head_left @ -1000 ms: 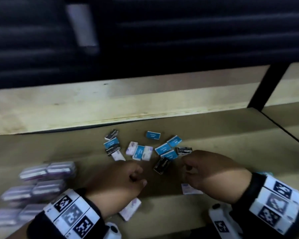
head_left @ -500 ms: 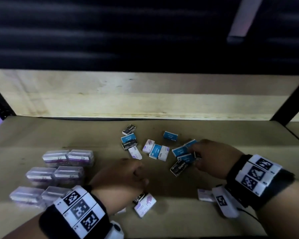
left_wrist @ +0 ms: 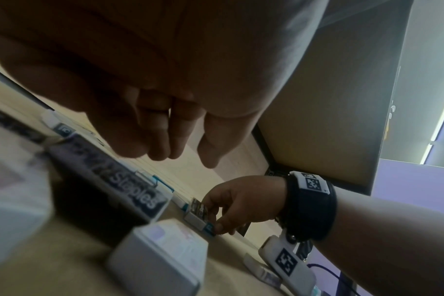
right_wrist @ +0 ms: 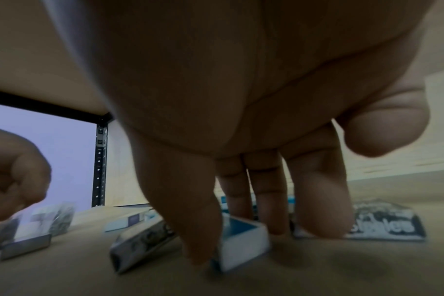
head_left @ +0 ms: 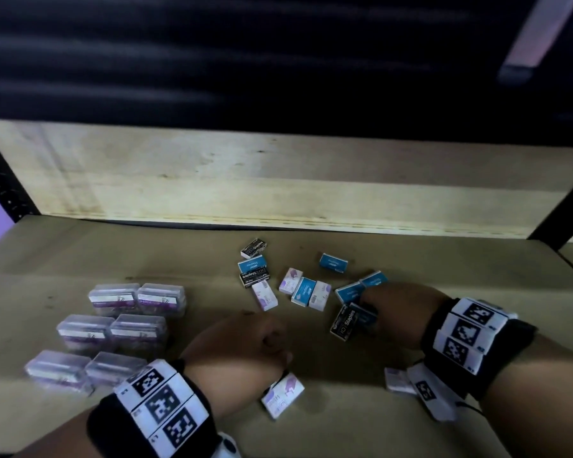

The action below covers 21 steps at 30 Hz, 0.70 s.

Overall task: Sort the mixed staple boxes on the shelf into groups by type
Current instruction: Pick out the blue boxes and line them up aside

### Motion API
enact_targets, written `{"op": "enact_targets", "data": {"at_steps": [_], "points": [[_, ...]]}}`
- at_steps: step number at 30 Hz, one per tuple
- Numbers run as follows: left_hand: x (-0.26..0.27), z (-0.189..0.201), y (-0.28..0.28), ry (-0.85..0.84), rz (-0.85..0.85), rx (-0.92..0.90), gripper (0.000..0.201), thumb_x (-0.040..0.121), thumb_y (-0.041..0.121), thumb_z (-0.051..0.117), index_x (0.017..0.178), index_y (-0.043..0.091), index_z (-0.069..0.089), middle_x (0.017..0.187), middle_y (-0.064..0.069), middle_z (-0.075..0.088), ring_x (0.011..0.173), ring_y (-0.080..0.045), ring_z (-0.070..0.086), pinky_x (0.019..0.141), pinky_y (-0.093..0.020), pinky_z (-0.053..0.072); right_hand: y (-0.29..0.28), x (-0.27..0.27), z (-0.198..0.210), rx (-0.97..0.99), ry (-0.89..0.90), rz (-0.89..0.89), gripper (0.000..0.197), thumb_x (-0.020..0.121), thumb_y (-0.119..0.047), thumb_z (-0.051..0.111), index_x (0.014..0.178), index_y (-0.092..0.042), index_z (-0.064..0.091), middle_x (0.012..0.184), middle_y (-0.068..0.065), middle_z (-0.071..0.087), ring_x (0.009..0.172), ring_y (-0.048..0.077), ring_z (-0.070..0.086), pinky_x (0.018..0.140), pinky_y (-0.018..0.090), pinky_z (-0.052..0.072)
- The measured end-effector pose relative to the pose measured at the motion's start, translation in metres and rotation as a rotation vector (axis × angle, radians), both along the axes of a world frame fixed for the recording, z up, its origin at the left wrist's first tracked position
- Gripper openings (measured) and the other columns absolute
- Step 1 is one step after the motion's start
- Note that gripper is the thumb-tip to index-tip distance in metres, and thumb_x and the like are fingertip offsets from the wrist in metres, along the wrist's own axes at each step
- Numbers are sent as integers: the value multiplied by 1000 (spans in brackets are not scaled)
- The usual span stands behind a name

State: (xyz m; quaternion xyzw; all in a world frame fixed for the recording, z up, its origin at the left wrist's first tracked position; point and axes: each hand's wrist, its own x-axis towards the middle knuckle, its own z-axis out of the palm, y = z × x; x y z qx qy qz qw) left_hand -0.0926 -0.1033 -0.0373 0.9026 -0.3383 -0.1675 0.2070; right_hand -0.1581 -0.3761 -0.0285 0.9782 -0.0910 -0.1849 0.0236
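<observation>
While the head view hides the fingertips behind knuckles, the right wrist view shows the right hand (right_wrist: 241, 124) with thumb and fingers set down around a small blue box (right_wrist: 243, 238), pinching it on the shelf (head_left: 411, 266). A black box (head_left: 344, 322) marked Staples lies touching that hand's left side. The left wrist view shows the left hand (left_wrist: 150, 112) empty, fingers hanging loosely curled above another black box (left_wrist: 109, 180) and a white box (left_wrist: 162, 258); from the head view that hand (head_left: 242, 352) looks like a loose fist with the white box (head_left: 283, 395) just under its wrist.

Mixed loose boxes, blue, black and white-purple (head_left: 290, 280), are scattered mid-shelf ahead of both hands. Six clear plastic cases (head_left: 113, 328) sit grouped in two columns on the left, well apart from the right hand; contents too blurred to tell. One more white box (head_left: 396, 380) lies beside the right wrist.
</observation>
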Motion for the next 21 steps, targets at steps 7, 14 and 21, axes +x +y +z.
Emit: {"op": "enact_targets", "data": {"at_steps": [7,14,21], "points": [[-2,-1,-2,-34,-16,-14,31,72,60,53,96,41,58,86,23,63,80,4,58,76,-27,49,-1,-3,2,-8,-16,-39,27,86,-39,64,112,-32,61,107,-6,67,89,14,61,71,27,42],[0,-5,-2,-11,-5,16,39,72,63,52,100,38,63,92,24,65,85,4,60,80,-27,50,-8,-18,15,79,-188,-170,21,76,-39,64,96,-34,59,88,-10,57,74,8,54,61,25,37],[1,-5,-3,-11,-6,13,46,72,66,50,108,40,63,95,24,64,88,4,60,82,-25,49,-3,-44,20,321,-375,-303,23,74,-42,59,95,-35,63,92,-15,63,79,-1,58,67,24,45]]}}
